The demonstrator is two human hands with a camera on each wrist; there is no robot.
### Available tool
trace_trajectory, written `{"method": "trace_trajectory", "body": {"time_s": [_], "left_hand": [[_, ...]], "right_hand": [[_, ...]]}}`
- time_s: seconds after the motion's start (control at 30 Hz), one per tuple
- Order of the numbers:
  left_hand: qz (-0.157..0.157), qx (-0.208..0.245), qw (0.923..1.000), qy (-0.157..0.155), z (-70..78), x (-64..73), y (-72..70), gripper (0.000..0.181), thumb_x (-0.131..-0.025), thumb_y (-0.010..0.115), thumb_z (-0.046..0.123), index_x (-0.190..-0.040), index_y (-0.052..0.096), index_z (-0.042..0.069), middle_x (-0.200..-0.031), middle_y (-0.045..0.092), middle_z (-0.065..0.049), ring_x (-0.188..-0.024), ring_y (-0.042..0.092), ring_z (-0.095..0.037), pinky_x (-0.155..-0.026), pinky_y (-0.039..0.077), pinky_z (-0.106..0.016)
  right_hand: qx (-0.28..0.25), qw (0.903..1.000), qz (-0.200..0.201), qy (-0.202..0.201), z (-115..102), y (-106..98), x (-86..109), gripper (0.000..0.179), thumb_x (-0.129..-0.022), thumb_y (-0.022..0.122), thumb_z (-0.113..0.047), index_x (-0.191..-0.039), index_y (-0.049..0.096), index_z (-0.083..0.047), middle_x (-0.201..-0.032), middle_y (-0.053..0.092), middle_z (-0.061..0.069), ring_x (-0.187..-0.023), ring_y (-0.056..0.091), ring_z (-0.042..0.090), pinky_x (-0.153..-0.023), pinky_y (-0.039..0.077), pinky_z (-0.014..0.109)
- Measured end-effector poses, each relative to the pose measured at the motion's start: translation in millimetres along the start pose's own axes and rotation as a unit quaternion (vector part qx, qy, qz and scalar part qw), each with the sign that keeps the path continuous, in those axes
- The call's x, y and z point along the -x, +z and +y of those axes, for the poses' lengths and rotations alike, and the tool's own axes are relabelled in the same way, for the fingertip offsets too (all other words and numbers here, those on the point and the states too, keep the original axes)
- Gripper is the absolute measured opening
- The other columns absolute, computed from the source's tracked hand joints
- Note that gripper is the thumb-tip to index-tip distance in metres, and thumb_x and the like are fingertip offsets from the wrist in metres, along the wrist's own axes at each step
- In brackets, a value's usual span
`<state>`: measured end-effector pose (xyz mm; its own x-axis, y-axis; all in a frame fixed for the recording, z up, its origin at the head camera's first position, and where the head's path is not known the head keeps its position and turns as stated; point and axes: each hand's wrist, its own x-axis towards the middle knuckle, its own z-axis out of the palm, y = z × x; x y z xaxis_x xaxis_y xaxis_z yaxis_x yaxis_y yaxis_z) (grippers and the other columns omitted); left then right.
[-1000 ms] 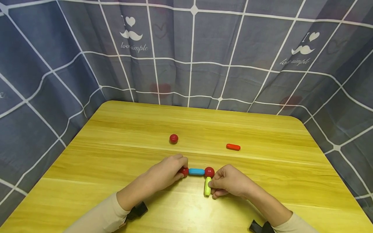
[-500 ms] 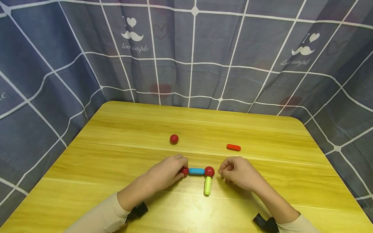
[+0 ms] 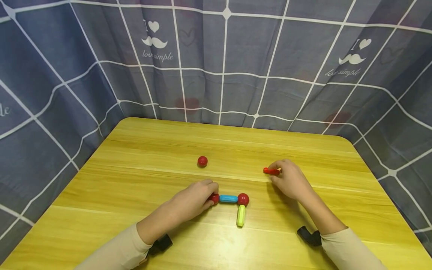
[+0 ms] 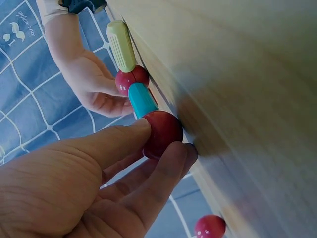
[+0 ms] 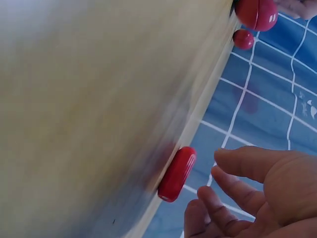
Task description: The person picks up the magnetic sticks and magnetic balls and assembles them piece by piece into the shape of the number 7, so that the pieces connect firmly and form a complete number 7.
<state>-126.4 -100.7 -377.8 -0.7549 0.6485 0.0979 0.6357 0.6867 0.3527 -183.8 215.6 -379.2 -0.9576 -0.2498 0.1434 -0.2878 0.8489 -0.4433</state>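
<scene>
My left hand pinches a red ball between thumb and fingers at the left end of a small assembly. From that ball a ribbed blue stick runs right to a second red ball. A yellow-green stick extends from this second ball towards the person. Farther back on the right, a short red stick lies on the table. My right hand is over its right end. In the right wrist view, thumb and fingers are spread beside the red stick, with a gap showing between.
A loose red ball sits on the wooden table, behind the assembly. A blue-grey checked curtain surrounds the table's back and sides. Black wrist bands show below both forearms.
My right hand has left the yellow-green stick and moved back and right to the red stick. The yellow-green stick stays against the second ball. My left hand keeps its pinch in place.
</scene>
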Motion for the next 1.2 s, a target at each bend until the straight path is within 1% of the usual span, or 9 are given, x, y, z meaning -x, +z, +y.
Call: {"method": "trace_trajectory", "body": {"time_s": [0.1,0.3,0.4,0.63,0.97,1.2], "left_hand": [[0.0,0.0,1.0,0.0,0.4,-0.5,-0.3,0.015,-0.087,0.074,0.009,-0.093,0.06,0.011,-0.088,0.058,0.001,-0.076,0.054,-0.009,-0.065,0.048,-0.02],[0.002,0.0,1.0,0.001,0.8,-1.2,-0.6,0.016,-0.087,0.075,0.009,-0.093,0.06,0.01,-0.088,0.058,0.001,-0.076,0.054,-0.009,-0.065,0.048,-0.02],[0.001,0.002,1.0,-0.002,0.7,-1.6,-0.4,0.016,-0.087,0.074,0.008,-0.093,0.06,0.01,-0.089,0.058,0.001,-0.076,0.054,-0.01,-0.065,0.048,-0.02],[-0.001,0.003,1.0,-0.003,0.7,-2.1,-0.3,0.015,-0.087,0.074,0.008,-0.093,0.06,0.011,-0.089,0.058,0.001,-0.076,0.054,-0.01,-0.065,0.048,-0.021],[-0.003,0.006,1.0,-0.006,1.1,-1.8,-0.9,0.016,-0.087,0.074,0.008,-0.094,0.059,0.01,-0.091,0.058,0.0,-0.077,0.054,-0.01,-0.066,0.048,-0.021],[-0.004,0.008,0.9999,-0.005,0.0,-0.9,-1.3,0.016,-0.087,0.074,0.009,-0.093,0.059,0.011,-0.089,0.058,0.001,-0.075,0.053,-0.009,-0.065,0.048,-0.02]], "right_hand": [[0.012,0.9999,-0.006,-0.008,5.6,-0.3,-5.8,0.029,-0.081,0.071,-0.006,-0.109,0.069,-0.001,-0.103,0.062,0.017,-0.088,0.055,0.031,-0.078,0.045,0.047],[0.032,0.9989,-0.013,-0.031,13.5,0.8,-14.1,0.032,-0.079,0.069,-0.005,-0.111,0.068,0.002,-0.108,0.064,0.02,-0.102,0.057,0.039,-0.089,0.044,0.053],[0.034,0.9985,-0.021,-0.037,15.3,1.9,-16.5,0.032,-0.079,0.07,-0.004,-0.111,0.068,0.003,-0.108,0.064,0.02,-0.104,0.057,0.04,-0.09,0.044,0.053],[0.03,0.9981,-0.032,-0.044,15.8,4.2,-18.9,0.025,-0.079,0.072,-0.003,-0.104,0.07,0.001,-0.1,0.066,0.016,-0.096,0.06,0.036,-0.086,0.047,0.051],[0.032,0.9978,-0.047,-0.033,11.2,2.6,-16.6,0.019,-0.077,0.076,-0.002,-0.096,0.071,-0.003,-0.092,0.065,0.01,-0.09,0.06,0.031,-0.081,0.048,0.049],[0.037,0.997,-0.063,-0.027,8.7,2.7,-15.5,0.017,-0.078,0.076,-0.003,-0.093,0.07,-0.006,-0.088,0.067,0.005,-0.086,0.062,0.028,-0.079,0.049,0.047]]}}
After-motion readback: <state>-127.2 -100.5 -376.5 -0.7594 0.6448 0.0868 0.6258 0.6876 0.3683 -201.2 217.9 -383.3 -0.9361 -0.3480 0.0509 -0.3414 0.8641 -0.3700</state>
